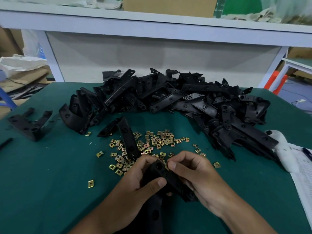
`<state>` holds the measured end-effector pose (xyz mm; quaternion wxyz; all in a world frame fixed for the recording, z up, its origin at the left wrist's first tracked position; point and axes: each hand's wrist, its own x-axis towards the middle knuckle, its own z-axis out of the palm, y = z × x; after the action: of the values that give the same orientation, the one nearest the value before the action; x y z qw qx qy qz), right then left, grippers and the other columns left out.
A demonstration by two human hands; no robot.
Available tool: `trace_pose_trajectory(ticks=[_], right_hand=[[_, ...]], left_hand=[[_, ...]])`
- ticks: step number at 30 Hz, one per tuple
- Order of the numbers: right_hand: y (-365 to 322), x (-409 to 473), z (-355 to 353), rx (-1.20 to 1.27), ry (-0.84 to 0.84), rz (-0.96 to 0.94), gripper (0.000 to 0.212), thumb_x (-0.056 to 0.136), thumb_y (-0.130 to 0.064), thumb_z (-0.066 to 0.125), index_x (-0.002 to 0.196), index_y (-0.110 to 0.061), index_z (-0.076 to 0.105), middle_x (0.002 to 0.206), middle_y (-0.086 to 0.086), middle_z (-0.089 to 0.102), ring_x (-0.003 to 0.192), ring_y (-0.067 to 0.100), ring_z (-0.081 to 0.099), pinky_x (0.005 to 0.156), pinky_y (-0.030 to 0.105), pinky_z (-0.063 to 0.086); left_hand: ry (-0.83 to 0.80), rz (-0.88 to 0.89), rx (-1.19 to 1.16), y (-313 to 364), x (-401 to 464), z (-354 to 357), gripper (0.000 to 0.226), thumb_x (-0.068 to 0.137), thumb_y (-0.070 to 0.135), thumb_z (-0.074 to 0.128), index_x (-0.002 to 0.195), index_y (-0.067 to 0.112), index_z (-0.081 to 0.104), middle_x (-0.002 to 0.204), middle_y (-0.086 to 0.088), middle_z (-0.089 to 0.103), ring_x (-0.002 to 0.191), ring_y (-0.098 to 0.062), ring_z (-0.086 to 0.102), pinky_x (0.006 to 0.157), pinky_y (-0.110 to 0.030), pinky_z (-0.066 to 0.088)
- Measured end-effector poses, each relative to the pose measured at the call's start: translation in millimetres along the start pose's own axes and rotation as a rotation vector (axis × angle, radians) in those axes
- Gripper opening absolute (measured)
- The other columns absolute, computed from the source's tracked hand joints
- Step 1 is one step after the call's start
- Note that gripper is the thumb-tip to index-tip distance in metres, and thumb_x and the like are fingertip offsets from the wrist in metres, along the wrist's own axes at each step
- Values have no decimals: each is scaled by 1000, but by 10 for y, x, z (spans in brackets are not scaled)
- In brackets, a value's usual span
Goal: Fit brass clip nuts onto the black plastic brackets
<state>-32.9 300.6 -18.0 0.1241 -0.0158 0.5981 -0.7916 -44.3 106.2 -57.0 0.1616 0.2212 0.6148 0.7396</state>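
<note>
The green-covered table (50, 174) runs to its far edge just behind a long heap of black plastic brackets (185, 102), which spreads from left of centre to the right side, where it touches a white cloth bundle (278, 146) and sits near a printed paper sheet (303, 179) at the right edge. Beyond the far edge stands a white shelf frame (152, 26). Bare green surface lies open on the near left and on the near right between the hands and the paper. At the far left, well apart from the heap, a separate black angled bracket (28, 125) rests alone.

A scatter of small square brass clip nuts (152, 142) lies in the middle of the table, between the heap and the hands, with strays out to the left and right. A long curved black bracket (126, 137) lies across the scatter, pointing away from the person.

The left hand (135, 188) grips a dark plastic bracket piece (158, 171) just above the near table, thumb curled over its near face and fingers wrapped behind it. The right hand (197, 174) meets it from the right, its thumb and forefinger pinched narrow at the bracket's upper right corner; a sliver of brass seems to show between them, though it is mostly hidden, so the held clip nut (167, 166) can only be made out in part. It touches the bracket's edge.
</note>
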Motion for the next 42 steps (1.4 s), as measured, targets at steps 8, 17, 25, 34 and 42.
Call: trace_pose_trajectory(ticks=[8, 17, 25, 34, 42], right_hand=[[9, -4, -25, -48, -21, -9, 15, 80, -21, 84, 81, -9, 74, 81, 15, 69, 63, 20, 67, 56, 32, 58], [14, 20, -127, 3, -61, 2, 24, 81, -6, 51, 98, -6, 68, 108, 15, 67, 89, 31, 57, 80, 47, 48], [53, 87, -158, 304, 67, 45, 42, 85, 27, 31, 92, -6, 56, 96, 9, 68, 75, 15, 59, 73, 34, 40], [51, 103, -167, 397, -32, 87, 41, 91, 9, 47, 132, 5, 52, 127, 25, 66, 121, 31, 64, 101, 36, 51], [27, 109, -155, 394, -3, 101, 37, 90, -7, 56, 125, 2, 49, 123, 26, 67, 108, 29, 71, 80, 30, 61]], left_hand=[[53, -23, -50, -25, 12, 30, 31, 84, 37, 81, 106, 26, 61, 101, -9, 72, 91, -32, 73, 79, -33, 58], [81, -18, -90, 41, 18, 25, 24, 85, 29, 76, 104, 18, 66, 98, -9, 74, 90, -26, 73, 78, -28, 57], [104, -87, -412, 68, 7, 48, 29, 88, 23, 79, 105, 6, 61, 100, -32, 66, 89, -41, 68, 76, -52, 58], [170, -87, -362, 74, 51, 30, 35, 78, 27, 85, 100, 9, 65, 96, -25, 68, 80, -36, 70, 62, -47, 59], [217, -112, -315, 115, 44, 71, 50, 75, 22, 84, 111, 0, 57, 90, -24, 69, 74, -38, 69, 57, -47, 59]])
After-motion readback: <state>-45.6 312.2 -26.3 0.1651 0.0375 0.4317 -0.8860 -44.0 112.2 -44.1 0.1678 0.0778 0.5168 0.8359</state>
